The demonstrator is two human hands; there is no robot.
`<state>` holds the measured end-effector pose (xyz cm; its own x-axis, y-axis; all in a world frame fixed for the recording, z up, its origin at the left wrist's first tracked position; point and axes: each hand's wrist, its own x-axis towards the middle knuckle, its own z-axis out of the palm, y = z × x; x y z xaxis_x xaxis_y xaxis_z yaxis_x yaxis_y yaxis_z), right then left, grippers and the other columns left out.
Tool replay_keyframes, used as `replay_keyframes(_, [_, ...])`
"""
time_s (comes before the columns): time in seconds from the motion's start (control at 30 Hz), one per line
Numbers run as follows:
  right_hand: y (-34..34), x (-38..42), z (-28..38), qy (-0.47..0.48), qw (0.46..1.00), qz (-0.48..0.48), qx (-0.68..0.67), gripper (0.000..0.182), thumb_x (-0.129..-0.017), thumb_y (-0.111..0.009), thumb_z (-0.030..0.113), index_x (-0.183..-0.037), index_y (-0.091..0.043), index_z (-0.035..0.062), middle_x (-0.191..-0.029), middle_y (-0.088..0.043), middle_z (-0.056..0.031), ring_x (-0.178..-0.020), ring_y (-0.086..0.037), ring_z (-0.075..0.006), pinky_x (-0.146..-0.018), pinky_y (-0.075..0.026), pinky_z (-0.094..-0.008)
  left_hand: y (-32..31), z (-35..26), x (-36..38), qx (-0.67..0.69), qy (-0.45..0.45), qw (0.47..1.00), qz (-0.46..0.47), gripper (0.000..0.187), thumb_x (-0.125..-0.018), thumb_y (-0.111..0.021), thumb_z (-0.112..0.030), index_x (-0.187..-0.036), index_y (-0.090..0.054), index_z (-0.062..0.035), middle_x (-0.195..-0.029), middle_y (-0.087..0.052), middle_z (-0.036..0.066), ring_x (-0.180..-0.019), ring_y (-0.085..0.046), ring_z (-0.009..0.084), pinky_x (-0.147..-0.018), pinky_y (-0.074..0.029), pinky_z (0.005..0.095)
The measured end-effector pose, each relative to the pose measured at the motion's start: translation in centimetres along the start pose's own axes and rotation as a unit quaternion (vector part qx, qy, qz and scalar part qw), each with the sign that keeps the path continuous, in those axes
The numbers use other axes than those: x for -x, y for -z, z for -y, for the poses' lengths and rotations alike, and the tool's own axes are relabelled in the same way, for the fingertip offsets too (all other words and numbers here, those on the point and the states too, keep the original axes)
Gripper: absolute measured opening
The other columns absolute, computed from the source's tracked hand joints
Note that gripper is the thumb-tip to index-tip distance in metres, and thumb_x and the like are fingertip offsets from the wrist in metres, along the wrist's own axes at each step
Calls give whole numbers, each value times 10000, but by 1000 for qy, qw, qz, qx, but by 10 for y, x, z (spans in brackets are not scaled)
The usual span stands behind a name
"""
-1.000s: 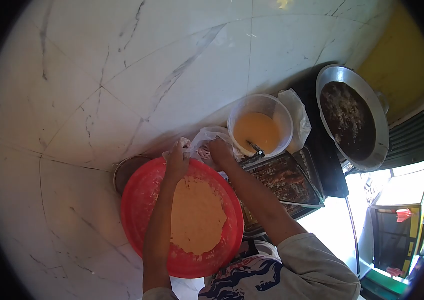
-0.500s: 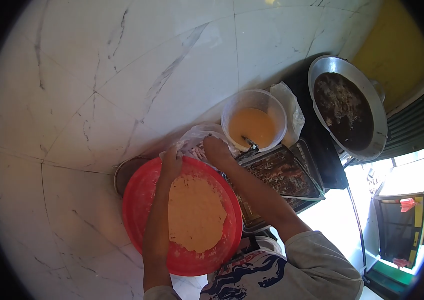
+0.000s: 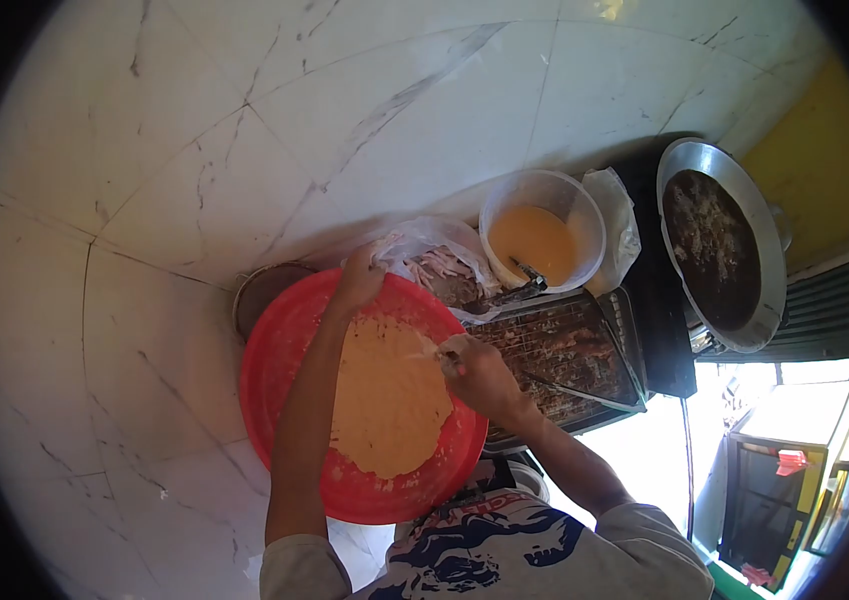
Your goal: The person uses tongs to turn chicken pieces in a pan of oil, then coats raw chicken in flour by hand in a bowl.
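Observation:
My left hand (image 3: 359, 282) is closed on the edge of a clear plastic bag (image 3: 414, 238), at the far rim of a red basin (image 3: 269, 375). Inside the bag lie pale pink raw pieces (image 3: 444, 265) that look like chicken feet. Pale yellow flour (image 3: 389, 410) covers the basin's bottom. Over the basin's right side, my right hand (image 3: 484, 378) is closed on a pale piece (image 3: 426, 351), apparently from the bag; its outline is blurred.
A clear tub (image 3: 592, 215) of orange liquid, with tongs (image 3: 529, 285) at its near rim, stands behind a rack tray (image 3: 554, 350) of brown fried pieces. Farther right is a metal pan (image 3: 769, 270) of dark oil with food frying. A marbled tile wall (image 3: 274, 130) borders the back.
My right hand has moved from the bag's opening back over the flour, bringing a pale piece. My left hand stays at the bag's edge. The view has shifted slightly.

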<state>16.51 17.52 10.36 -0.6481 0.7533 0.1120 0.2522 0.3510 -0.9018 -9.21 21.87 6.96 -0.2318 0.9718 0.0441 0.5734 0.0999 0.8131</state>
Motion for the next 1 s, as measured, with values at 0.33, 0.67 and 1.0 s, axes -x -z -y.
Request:
replay_keyframes(0.33, [-26, 9, 1, 0, 984, 163, 68, 184, -848, -542, 74, -1004, -584, -14, -949, -620, -217, -879, -601, -373, -779, -482, -400, 4, -7, 3, -44, 39, 998, 2, 363, -738, -553, -40, -1096, -582, 13, -830, -611, 179, -745, -581, 245, -727, -453, 342])
replay_keyframes(0.67, [12, 0, -19, 26, 986, -108, 128, 309, -910, -503, 168, -1130, -545, -46, -1069, -597, -222, -1014, -557, -366, -905, -428, -401, -9, -9, 1, 11, 23, 999, -21, 404, -735, -564, -60, -1134, -573, 4, -876, -627, 186, -835, -603, 296, -768, -452, 367])
replay_keyframes(1.0, [-18, -33, -87, -337, 806, 22, -487, 527, -995, -273, 383, -1171, -562, -22, -1114, -614, -124, -1045, -560, -190, -955, -394, -334, -30, 2, 2, -228, 56, 970, -55, 671, -681, -614, -67, -1326, -429, -81, -885, -608, 134, -902, -571, 286, -918, -277, 464])
